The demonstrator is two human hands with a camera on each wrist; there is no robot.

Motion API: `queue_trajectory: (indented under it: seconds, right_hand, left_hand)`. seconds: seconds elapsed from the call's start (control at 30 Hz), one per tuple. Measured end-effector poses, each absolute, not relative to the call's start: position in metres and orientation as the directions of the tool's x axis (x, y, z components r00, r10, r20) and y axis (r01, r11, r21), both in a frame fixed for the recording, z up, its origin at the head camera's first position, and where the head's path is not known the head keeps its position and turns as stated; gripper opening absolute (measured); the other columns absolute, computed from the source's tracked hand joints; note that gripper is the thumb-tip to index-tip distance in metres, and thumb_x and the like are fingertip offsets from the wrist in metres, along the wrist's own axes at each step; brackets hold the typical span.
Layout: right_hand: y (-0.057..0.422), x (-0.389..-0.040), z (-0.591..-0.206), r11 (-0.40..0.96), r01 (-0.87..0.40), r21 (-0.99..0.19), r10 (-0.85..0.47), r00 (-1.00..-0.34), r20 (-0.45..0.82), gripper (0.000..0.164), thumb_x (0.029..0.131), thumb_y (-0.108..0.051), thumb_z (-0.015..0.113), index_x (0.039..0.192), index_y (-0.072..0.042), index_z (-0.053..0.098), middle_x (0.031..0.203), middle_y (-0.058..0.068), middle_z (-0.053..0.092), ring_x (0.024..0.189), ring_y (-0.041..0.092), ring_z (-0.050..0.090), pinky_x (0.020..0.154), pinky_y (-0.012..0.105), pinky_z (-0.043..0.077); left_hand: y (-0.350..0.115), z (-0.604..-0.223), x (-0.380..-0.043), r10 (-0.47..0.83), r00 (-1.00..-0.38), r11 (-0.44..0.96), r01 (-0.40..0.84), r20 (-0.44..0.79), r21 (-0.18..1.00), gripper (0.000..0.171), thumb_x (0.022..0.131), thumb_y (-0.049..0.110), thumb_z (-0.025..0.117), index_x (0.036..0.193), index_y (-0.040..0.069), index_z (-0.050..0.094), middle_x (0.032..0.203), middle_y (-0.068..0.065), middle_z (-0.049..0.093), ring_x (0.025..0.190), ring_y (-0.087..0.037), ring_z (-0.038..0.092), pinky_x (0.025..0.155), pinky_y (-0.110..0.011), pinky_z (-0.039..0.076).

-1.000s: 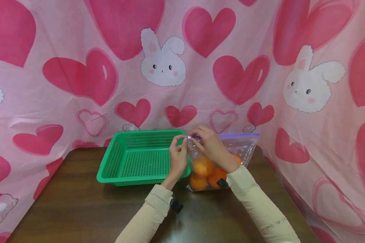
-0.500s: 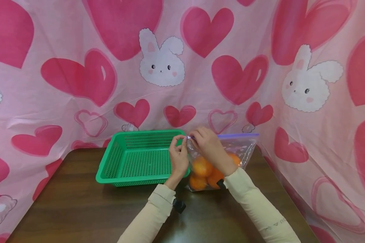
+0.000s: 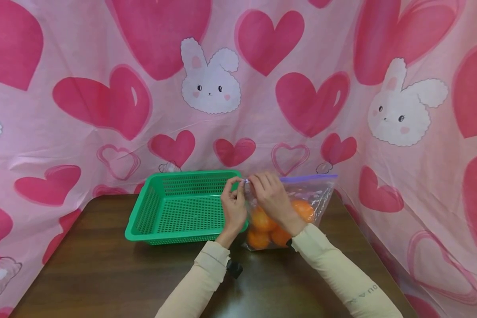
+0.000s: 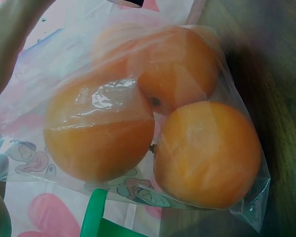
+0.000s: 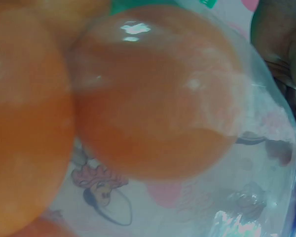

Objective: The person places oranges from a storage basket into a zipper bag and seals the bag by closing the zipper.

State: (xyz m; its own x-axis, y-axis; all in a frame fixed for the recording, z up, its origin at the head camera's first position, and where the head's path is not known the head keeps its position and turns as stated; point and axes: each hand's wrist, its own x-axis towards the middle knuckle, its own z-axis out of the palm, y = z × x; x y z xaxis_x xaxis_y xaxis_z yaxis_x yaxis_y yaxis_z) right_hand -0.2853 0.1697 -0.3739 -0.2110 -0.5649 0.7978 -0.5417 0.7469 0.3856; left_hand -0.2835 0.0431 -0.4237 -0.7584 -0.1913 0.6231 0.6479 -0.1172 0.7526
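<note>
A clear zip bag with a purple zip strip stands upright on the table, several oranges heaped in its lower part. My left hand pinches the top left corner of the bag between thumb and forefinger. Right beside it, my right hand has its fingers curled over the zip near that same end, its thumb side hidden. In the left wrist view the oranges press against the plastic, which bears printed cartoon figures. The right wrist view shows an orange close up through the film.
A green plastic basket with a slotted floor stands on the left, its right side close against the bag and behind my left hand. The brown wooden table reaches back to a pink curtain with hearts and rabbits.
My right hand has tipped slightly, its knuckles now lower over the zip, staying near the left corner. My left hand keeps its pinch. Bag and basket look unmoved.
</note>
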Motion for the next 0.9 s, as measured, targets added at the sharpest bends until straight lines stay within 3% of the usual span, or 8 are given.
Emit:
queue_trajectory:
  seconds: [0.3, 0.67, 0.9]
  right_hand:
    - [0.174, -0.288, -0.38, 0.784, -0.465, 0.412, -0.526, -0.143, 0.839, 0.021, 0.106, -0.011, 0.049, 0.103, 0.0, 0.067, 0.095, 0.013, 0.067, 0.084, 0.03, 0.064, 0.072, 0.039, 0.054]
    - [0.185, -0.29, -0.384, 0.813, -0.418, 0.405, -0.508, -0.168, 0.845, 0.026, 0.109, -0.011, 0.043, 0.108, -0.001, 0.067, 0.1, 0.011, 0.068, 0.086, 0.028, 0.065, 0.072, 0.038, 0.053]
    - [0.188, -0.29, -0.382, 0.813, -0.442, 0.379, -0.491, -0.172, 0.854, 0.024, 0.108, -0.009, 0.045, 0.106, 0.001, 0.066, 0.1, 0.014, 0.068, 0.088, 0.029, 0.066, 0.072, 0.039, 0.054]
  left_hand:
    - [0.045, -0.426, -0.286, -0.19, -0.722, -0.112, 0.689, 0.665, 0.716, 0.013, 0.105, 0.004, 0.052, 0.114, 0.0, 0.061, 0.049, -0.006, 0.034, 0.037, -0.012, 0.028, 0.035, -0.027, 0.025]
    - [0.046, -0.427, -0.288, -0.224, -0.728, -0.074, 0.675, 0.648, 0.734, 0.013, 0.105, -0.002, 0.049, 0.113, -0.005, 0.059, 0.048, -0.007, 0.031, 0.036, -0.009, 0.025, 0.035, -0.024, 0.022]
    - [0.043, -0.428, -0.291, -0.167, -0.701, -0.106, 0.712, 0.693, 0.694, 0.014, 0.104, -0.003, 0.05, 0.115, -0.009, 0.056, 0.048, -0.006, 0.031, 0.038, -0.01, 0.025, 0.037, -0.027, 0.022]
